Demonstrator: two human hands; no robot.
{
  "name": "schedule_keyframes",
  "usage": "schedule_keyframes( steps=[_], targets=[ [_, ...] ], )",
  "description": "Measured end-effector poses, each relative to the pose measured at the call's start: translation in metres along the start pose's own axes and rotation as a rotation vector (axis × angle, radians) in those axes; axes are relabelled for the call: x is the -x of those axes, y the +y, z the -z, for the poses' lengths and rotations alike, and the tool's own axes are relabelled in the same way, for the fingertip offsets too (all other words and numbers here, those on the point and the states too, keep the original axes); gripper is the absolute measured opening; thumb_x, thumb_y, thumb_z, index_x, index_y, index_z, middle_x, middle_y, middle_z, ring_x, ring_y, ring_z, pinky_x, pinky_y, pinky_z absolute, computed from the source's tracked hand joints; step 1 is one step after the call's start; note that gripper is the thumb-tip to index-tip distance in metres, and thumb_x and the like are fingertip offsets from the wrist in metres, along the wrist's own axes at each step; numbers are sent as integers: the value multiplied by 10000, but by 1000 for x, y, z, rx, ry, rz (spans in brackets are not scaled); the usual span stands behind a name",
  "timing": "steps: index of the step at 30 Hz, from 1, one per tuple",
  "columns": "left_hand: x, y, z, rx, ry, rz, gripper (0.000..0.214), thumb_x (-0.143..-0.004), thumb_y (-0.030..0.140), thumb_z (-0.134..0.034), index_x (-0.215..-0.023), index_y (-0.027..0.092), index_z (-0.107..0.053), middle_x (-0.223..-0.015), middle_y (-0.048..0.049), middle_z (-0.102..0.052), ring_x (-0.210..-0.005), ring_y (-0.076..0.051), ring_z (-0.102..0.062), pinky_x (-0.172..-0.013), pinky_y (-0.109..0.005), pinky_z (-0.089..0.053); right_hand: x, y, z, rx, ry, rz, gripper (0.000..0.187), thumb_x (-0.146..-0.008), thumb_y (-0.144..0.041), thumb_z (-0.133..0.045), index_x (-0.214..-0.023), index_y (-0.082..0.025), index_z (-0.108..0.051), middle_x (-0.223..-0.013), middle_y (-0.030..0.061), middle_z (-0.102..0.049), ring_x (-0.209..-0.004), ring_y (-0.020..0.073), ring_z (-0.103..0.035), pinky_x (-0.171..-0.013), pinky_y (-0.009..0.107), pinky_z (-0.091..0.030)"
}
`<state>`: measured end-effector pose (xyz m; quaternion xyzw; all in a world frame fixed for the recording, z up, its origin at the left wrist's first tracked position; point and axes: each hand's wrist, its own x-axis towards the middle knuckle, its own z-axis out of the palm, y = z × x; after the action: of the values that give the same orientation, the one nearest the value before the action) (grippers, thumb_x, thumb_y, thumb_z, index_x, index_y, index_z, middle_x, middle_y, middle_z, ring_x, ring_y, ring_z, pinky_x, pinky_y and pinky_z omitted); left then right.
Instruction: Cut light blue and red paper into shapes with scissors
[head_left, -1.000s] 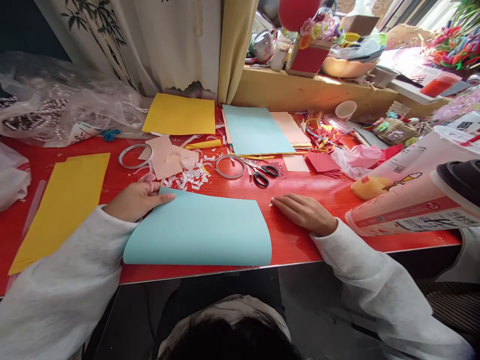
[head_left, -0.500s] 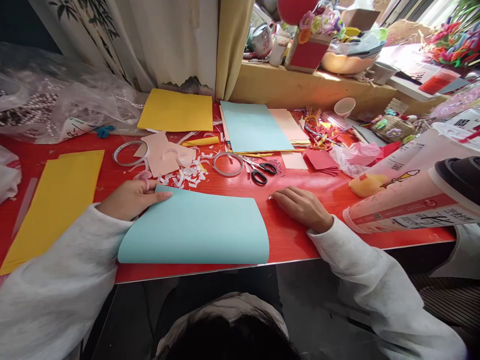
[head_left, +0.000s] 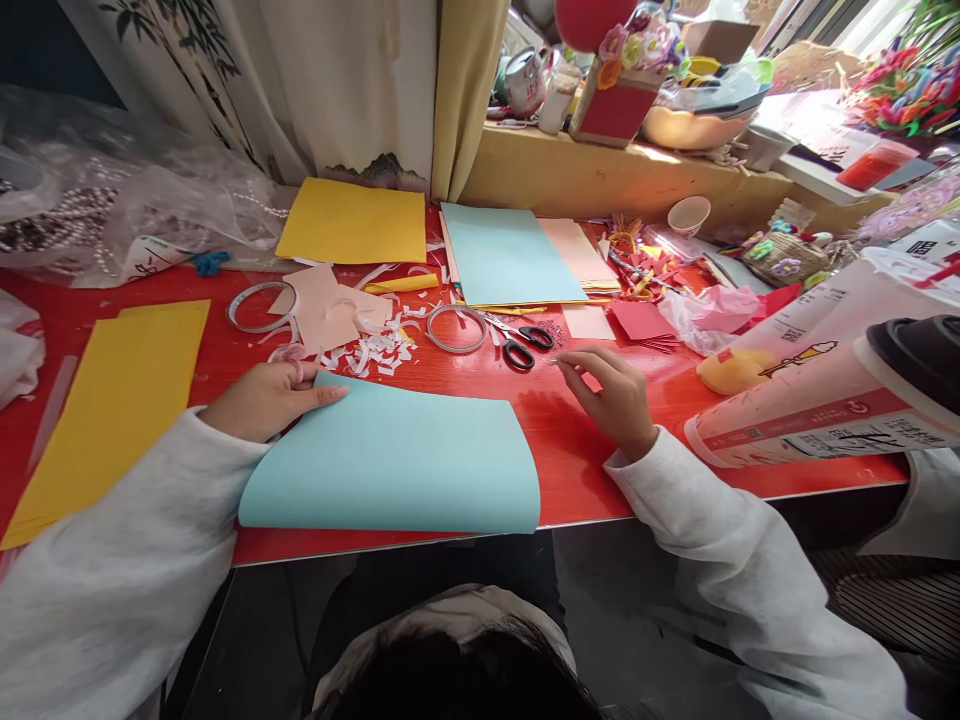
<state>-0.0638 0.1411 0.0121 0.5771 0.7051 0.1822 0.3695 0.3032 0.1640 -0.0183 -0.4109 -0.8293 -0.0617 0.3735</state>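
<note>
My left hand (head_left: 274,397) grips the upper left corner of a light blue sheet of paper (head_left: 405,465), its thumb on top. The sheet is bent over in a loose curve, with its rounded side along the table's front edge. A pink fuzzy band (head_left: 291,358) shows at that hand's fingers. To the right of the sheet, my right hand (head_left: 606,392) hovers over the table with thumb and forefinger pinched together. A tiny pale bit shows at its fingertips, too small to name. Black-handled scissors (head_left: 519,352) lie just beyond that hand.
Two rolls of tape (head_left: 456,328) and white paper scraps (head_left: 371,345) lie behind the sheet. Yellow paper (head_left: 127,380) is at left, stacked blue paper (head_left: 517,255) at the back. Tall drink cups (head_left: 810,405) stand at right on the red table (head_left: 574,480).
My right hand has risen and shifted slightly away from me, turning so that its pinched fingers show. My left hand and the blue paper have barely moved.
</note>
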Motion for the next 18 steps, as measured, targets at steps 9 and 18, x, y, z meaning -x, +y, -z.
schedule_keyframes(
  steps=[9, 18],
  targets=[
    [-3, -1, -1, -136, -128, -152, 330, -688, 508, -511, -593, 192, -495, -531, 22, -383, -861, -206, -475, -756, -271, -357, -101, -65, -90, 228, -254, 307, 295, -927, -227, -299, -896, -156, -584, -869, 71, -613, -755, 158, -538, -535, 278, -302],
    [2, 2, -3, -5, -51, -115, 300, -605, 469, -576, -547, 190, -484, -500, 37, -386, -475, -111, -375, -477, -254, -279, -101, -69, -122, -37, -577, 395, 268, -901, -198, -368, -931, -162, -632, -911, 70, -551, -815, 152, -507, -610, 261, -330]
  ],
)
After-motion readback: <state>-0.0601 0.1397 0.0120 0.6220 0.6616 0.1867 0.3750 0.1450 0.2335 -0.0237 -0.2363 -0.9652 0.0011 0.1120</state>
